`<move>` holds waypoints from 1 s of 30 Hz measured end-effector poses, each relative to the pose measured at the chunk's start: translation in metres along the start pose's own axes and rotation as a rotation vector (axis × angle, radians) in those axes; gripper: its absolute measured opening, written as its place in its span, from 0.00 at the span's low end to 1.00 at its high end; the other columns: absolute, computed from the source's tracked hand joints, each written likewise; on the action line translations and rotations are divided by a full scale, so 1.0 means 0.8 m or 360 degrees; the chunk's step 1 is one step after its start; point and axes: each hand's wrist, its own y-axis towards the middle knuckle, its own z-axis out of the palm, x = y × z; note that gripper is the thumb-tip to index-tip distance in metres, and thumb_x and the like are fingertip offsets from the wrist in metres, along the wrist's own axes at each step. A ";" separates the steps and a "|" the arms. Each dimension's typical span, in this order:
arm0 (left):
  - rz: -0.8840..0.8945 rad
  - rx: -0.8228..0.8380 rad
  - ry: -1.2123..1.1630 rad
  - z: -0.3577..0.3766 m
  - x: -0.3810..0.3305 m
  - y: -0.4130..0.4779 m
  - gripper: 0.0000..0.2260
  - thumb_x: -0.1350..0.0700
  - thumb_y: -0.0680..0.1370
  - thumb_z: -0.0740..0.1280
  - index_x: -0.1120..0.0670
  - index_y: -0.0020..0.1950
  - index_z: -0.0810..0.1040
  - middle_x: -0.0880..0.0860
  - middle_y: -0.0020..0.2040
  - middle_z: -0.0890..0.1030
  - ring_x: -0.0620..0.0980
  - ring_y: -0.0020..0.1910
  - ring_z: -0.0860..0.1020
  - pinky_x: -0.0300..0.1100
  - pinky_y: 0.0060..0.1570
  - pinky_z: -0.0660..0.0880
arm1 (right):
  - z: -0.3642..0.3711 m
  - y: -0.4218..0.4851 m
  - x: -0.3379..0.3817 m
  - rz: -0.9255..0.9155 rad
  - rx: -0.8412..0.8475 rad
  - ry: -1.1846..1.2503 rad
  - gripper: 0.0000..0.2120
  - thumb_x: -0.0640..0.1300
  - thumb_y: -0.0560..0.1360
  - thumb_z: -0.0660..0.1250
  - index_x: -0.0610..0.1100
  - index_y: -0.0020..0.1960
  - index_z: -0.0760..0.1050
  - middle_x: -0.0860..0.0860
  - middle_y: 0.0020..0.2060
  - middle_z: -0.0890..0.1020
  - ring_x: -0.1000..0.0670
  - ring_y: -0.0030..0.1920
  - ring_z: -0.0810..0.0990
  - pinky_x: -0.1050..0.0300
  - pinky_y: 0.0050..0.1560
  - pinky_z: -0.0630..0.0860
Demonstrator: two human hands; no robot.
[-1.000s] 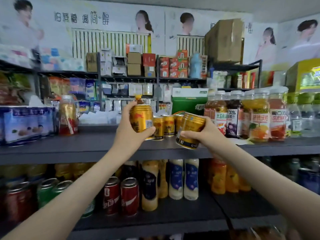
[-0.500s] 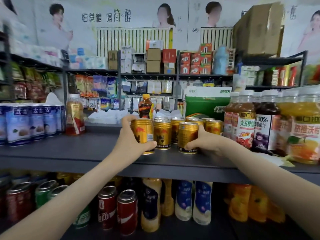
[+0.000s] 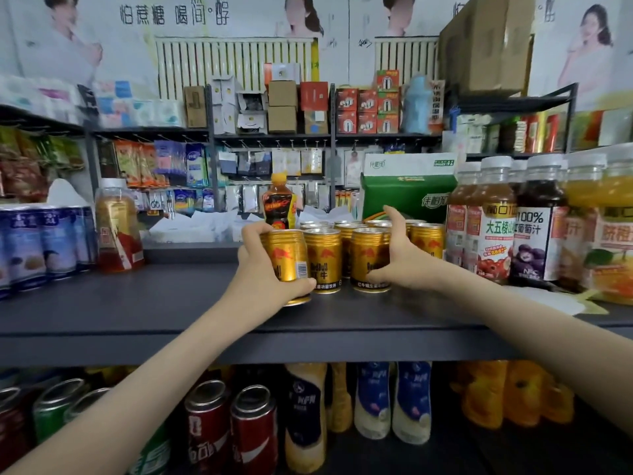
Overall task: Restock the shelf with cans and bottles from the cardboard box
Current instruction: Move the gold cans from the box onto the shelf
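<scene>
A grey shelf (image 3: 137, 303) is seen at chest height, and a front-row gold can (image 3: 322, 258) standing upright on it is taken as the reference. Just left of that reference can, touching it or nearly so, a 2nd gold can (image 3: 287, 258) is gripped by the left hand (image 3: 263, 279). The fingers are wrapped over its top edge and the thumb is pressed low on its front. Its base is set at the shelf surface, slightly nearer the front edge.

Just right of the reference can, a 3rd gold can (image 3: 370, 258) is grasped by the right hand (image 3: 404, 262). The fingers are curled round its lower side, while the thumb is raised above the rim. This can stands upright on the shelf.

Behind the reference can, more gold cans (image 3: 424, 238) are packed together, and a dark bottle with an orange cap (image 3: 279, 204) is seen further back. A green carton (image 3: 407, 197) is placed behind and to the right. Juice bottles (image 3: 493, 228) are lined up well to its right, and an amber bottle (image 3: 116, 231) and blue cans (image 3: 44, 245) well to its left. Below it, on the lower tier, red cans (image 3: 233, 430) and cream bottles (image 3: 373, 402) are stored.
</scene>
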 end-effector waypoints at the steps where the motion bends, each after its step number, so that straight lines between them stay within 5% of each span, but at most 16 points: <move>1: -0.0020 0.0031 -0.0009 0.001 0.000 0.000 0.36 0.54 0.68 0.77 0.41 0.58 0.51 0.54 0.62 0.66 0.51 0.57 0.74 0.41 0.53 0.73 | -0.002 -0.001 0.000 -0.0100 -0.0025 -0.0106 0.52 0.36 0.69 0.75 0.53 0.77 0.40 0.45 0.71 0.61 0.46 0.57 0.76 0.57 0.51 0.76; 5: -0.0194 0.0244 -0.0217 -0.002 -0.006 0.000 0.34 0.57 0.71 0.75 0.43 0.61 0.51 0.49 0.55 0.72 0.46 0.49 0.77 0.35 0.43 0.72 | -0.007 0.001 -0.003 -0.0235 -0.0052 -0.0404 0.39 0.45 0.69 0.76 0.51 0.72 0.58 0.47 0.70 0.65 0.49 0.61 0.70 0.60 0.56 0.66; 12: -0.0211 0.0132 -0.0200 0.003 -0.026 -0.007 0.35 0.56 0.67 0.78 0.45 0.63 0.57 0.44 0.52 0.71 0.45 0.51 0.76 0.44 0.54 0.74 | 0.000 -0.005 -0.003 -0.0306 -0.0125 -0.0432 0.37 0.49 0.70 0.75 0.47 0.73 0.59 0.46 0.71 0.65 0.48 0.68 0.66 0.61 0.60 0.63; 16: -0.0179 0.0031 -0.0225 0.021 -0.040 -0.010 0.36 0.52 0.64 0.80 0.44 0.61 0.59 0.44 0.53 0.73 0.47 0.53 0.76 0.43 0.52 0.75 | 0.000 -0.019 0.011 -0.0520 -0.0529 -0.0853 0.31 0.57 0.75 0.66 0.43 0.72 0.62 0.45 0.67 0.69 0.46 0.67 0.68 0.54 0.64 0.68; 18: -0.0051 0.0003 -0.0121 0.031 -0.056 -0.009 0.35 0.51 0.65 0.80 0.44 0.61 0.59 0.42 0.50 0.72 0.43 0.49 0.76 0.36 0.46 0.74 | -0.009 -0.033 0.026 -0.0609 -0.0480 -0.0450 0.28 0.59 0.75 0.64 0.47 0.70 0.64 0.48 0.63 0.73 0.50 0.63 0.73 0.55 0.61 0.71; 21: 0.0161 -0.0007 -0.0039 0.054 -0.079 -0.001 0.34 0.50 0.65 0.79 0.46 0.60 0.58 0.41 0.46 0.73 0.38 0.44 0.75 0.30 0.38 0.73 | -0.019 -0.054 0.038 -0.0431 0.0118 0.0371 0.33 0.64 0.68 0.70 0.54 0.68 0.64 0.52 0.57 0.78 0.53 0.55 0.80 0.52 0.58 0.77; 24: 0.0320 0.0106 0.0103 0.078 -0.096 0.008 0.37 0.50 0.66 0.79 0.47 0.63 0.57 0.42 0.47 0.75 0.37 0.40 0.75 0.26 0.35 0.73 | -0.029 -0.058 0.023 -0.0351 0.0109 0.0290 0.38 0.64 0.62 0.75 0.53 0.67 0.65 0.55 0.56 0.80 0.54 0.54 0.81 0.53 0.57 0.78; 27: 0.0399 0.0364 0.0240 0.089 -0.106 0.020 0.45 0.48 0.68 0.77 0.48 0.74 0.49 0.51 0.61 0.75 0.41 0.48 0.77 0.27 0.46 0.72 | -0.052 -0.060 0.003 -0.0259 0.0021 0.0413 0.34 0.58 0.62 0.74 0.48 0.64 0.70 0.51 0.53 0.81 0.52 0.51 0.82 0.56 0.53 0.80; 30: 0.0620 0.0249 0.0679 0.086 -0.103 0.043 0.41 0.41 0.73 0.69 0.46 0.77 0.48 0.54 0.72 0.68 0.52 0.70 0.66 0.49 0.70 0.62 | -0.071 -0.058 -0.024 -0.0130 0.0036 0.0438 0.29 0.53 0.65 0.75 0.50 0.63 0.70 0.53 0.53 0.82 0.53 0.52 0.82 0.58 0.51 0.78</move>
